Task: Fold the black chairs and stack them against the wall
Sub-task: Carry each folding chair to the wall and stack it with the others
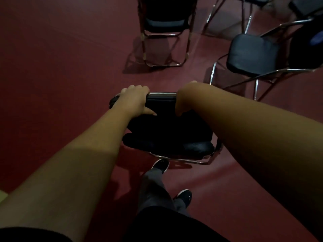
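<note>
— How did the hands sit?
— The left hand [133, 99] was curled over the top rail of the black chair [164, 130], thumb on the backrest's near face. The right hand [185, 97] clamped the same rail just beside it, thumb down the near side.
— What lay around them?
— A second chair [166, 23] stood open on the red floor [61, 58] beyond the hands, and a third chair [251, 55] stood beyond the right hand. Two dark shoes [161, 165] stood below the seat.
— Anything unclear?
— The right fingers were hidden behind the wrist. The held chair's legs were mostly covered, and more chairs were cut off at the top edge.
</note>
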{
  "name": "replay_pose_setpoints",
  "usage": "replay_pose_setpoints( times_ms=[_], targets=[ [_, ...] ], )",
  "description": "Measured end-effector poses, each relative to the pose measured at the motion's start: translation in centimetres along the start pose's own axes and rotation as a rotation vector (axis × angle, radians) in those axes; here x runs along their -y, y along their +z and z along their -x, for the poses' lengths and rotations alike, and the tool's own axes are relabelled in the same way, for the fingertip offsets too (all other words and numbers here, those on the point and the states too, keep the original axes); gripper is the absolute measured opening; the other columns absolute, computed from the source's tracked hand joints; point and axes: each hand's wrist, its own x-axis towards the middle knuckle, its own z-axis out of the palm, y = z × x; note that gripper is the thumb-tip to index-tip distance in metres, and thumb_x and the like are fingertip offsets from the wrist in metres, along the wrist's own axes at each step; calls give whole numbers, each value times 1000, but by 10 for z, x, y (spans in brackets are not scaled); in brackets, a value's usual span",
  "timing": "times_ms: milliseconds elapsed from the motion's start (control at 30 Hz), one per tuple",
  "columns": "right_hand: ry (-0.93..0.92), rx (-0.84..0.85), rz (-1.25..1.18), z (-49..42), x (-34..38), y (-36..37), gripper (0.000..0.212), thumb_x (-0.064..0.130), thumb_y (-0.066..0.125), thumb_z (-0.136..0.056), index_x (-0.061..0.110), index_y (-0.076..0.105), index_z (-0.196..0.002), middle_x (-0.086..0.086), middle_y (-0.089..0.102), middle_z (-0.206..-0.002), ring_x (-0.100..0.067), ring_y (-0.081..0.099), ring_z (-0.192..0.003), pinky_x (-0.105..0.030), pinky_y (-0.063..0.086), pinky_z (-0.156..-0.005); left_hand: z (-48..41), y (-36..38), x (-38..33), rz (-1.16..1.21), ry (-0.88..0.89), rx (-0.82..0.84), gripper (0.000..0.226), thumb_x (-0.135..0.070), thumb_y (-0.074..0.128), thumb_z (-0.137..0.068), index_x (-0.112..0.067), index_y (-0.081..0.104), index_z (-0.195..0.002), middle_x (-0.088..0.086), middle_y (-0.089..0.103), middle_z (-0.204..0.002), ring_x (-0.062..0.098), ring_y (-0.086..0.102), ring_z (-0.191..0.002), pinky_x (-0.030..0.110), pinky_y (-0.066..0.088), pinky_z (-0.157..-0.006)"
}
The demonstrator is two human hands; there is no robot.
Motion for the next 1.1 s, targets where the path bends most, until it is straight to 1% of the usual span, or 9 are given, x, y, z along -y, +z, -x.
replay_pose_setpoints(
  times_ms=[33, 133, 200, 300, 467, 633, 733, 867, 1100],
  targets=[
    [5, -9, -18, -1, -8, -1, 156, 76, 82, 0, 20, 56, -144, -15, 53, -127, -46, 62, -111, -54, 53, -95, -10, -3, -3, -8, 30, 7, 85, -80, 82, -59, -25, 56, -118, 1, 61, -115, 29, 55, -109, 48, 44, -94],
    [-113, -160, -111, 50, -25, -21, 110, 79, 81, -54, 21, 50, -143, -11, 53, -139, -38, 59, -123, -51, 51, -98, -40, -12, -9, -22, 113, 31, 83, -79, 82, -61, -24, 56, -116, 2, 61, -114, 30, 54, -108, 48, 43, -93],
    [-128, -216, -184, 55, -36, -23, 94, 75, 76, -65, 23, 49, -139, -7, 61, -135, -34, 62, -120, -48, 52, -96, -61, -18, -13, -29, 167, 49, 82, -80, 82, -60, -24, 56, -115, 1, 61, -114, 31, 53, -109, 48, 44, -93],
    [-69, -233, -252, 45, -50, -22, 80, 73, 75, -70, 25, 56, -131, -5, 66, -129, -31, 65, -116, -44, 51, -90, -92, -27, -26, -60, 229, 112, 81, -81, 82, -58, -26, 52, -110, 1, 61, -116, 31, 53, -110, 48, 44, -95],
    [44, -203, -356, 38, -76, -13, 77, 70, 75, -72, 25, 56, -132, -3, 66, -131, -30, 64, -117, -44, 46, -84, -140, -40, -64, -141, 358, 260, 79, -85, 81, -50, -32, 49, -100, -2, 64, -114, 31, 60, -107, 46, 40, -88],
    [175, -198, -480, 41, -119, 18, 74, 70, 76, -73, 25, 57, -128, -3, 67, -128, -30, 66, -115, -41, 47, -84, -167, -38, -121, -190, 546, 295, 73, -82, 82, -49, -32, 49, -90, -2, 69, -106, 27, 59, -90, 40, 49, -85],
    [255, -181, -548, 45, -149, 43, 77, 73, 76, -71, 26, 57, -128, -4, 67, -130, -30, 65, -117, -40, 47, -87, -172, -29, -162, -246, 626, 262, 73, -80, 84, -53, -30, 56, -97, 1, 72, -107, 31, 65, -98, 39, 46, -83],
    [339, -148, -618, 57, -184, 82, 78, 75, 75, -72, 25, 54, -128, -7, 66, -129, -33, 64, -116, -42, 48, -87, -171, -16, -219, -307, 726, 266, 76, -86, 80, -50, -30, 50, -93, 4, 71, -111, 34, 63, -105, 41, 44, -84],
    [443, -111, -769, 95, -237, 169, 77, 74, 74, -75, 22, 53, -128, -9, 66, -128, -35, 63, -114, -38, 43, -81, -141, 17, -319, -400, 871, 320, 77, -85, 79, -48, -31, 55, -98, -2, 71, -106, 30, 66, -99, 39, 45, -79]
  ],
)
